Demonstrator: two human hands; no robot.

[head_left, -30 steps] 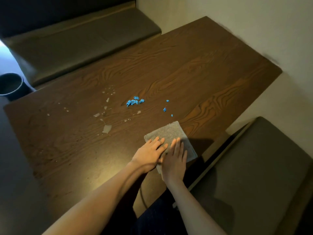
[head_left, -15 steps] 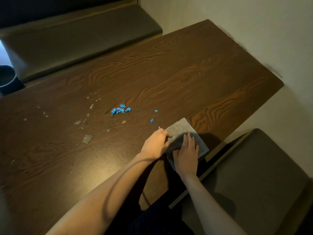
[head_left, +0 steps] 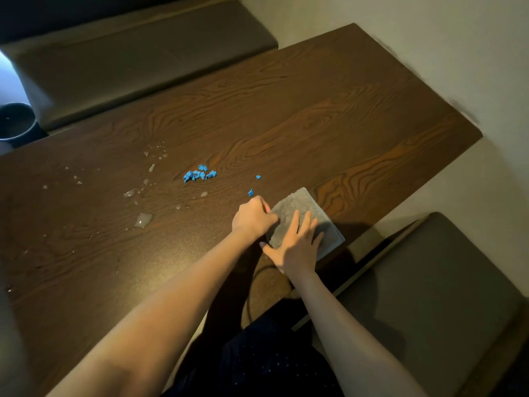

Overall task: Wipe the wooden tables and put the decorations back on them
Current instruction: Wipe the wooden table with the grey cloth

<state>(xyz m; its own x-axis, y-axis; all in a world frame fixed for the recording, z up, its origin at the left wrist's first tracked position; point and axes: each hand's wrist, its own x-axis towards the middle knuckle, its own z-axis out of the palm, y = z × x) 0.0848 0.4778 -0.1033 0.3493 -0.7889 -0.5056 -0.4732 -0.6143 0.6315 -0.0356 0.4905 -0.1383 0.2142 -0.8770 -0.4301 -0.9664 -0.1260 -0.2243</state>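
Note:
A folded grey cloth (head_left: 300,207) lies on the dark wooden table (head_left: 315,116) near its front edge. My right hand (head_left: 296,247) lies flat on the cloth with fingers spread. My left hand (head_left: 253,216) has its fingers curled at the cloth's left edge and appears to grip it. A small heap of blue crumbs (head_left: 199,175) sits left of the cloth, with two loose blue bits (head_left: 254,184) closer to my left hand. Clear droplets and a pale puddle (head_left: 142,219) are scattered further left.
A padded bench (head_left: 137,58) runs along the table's far side, and another bench seat (head_left: 435,296) stands at the near right. A dark round bin (head_left: 15,124) sits at the far left. A pale wall (head_left: 429,38) borders the table's right side.
My left hand went from lying flat on the cloth to curling its fingers at the cloth's left edge. The right hand stayed flat on the cloth. The camera view shifted.

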